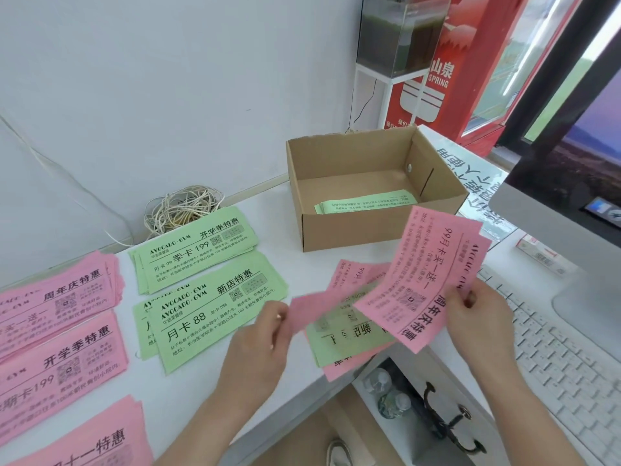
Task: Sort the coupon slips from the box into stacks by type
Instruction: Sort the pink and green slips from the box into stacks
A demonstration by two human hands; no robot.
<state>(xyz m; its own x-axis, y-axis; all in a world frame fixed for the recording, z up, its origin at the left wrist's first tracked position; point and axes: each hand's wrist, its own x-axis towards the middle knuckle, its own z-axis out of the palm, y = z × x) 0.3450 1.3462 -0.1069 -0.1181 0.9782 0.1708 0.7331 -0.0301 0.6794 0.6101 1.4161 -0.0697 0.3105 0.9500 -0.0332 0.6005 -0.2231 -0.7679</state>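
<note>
Pink slip (pixel 426 280) juts up and left from the right hand's (pixel 480 317) grip.

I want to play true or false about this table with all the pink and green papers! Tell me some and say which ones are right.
1. The cardboard box has green slips inside. True.
2. The right hand holds a green slip. False: it holds a raised pink slip.
3. The pink stacks lie left of the green stacks. True.
4. The left hand holds nothing. False: it pinches a blurred pink slip.
</note>
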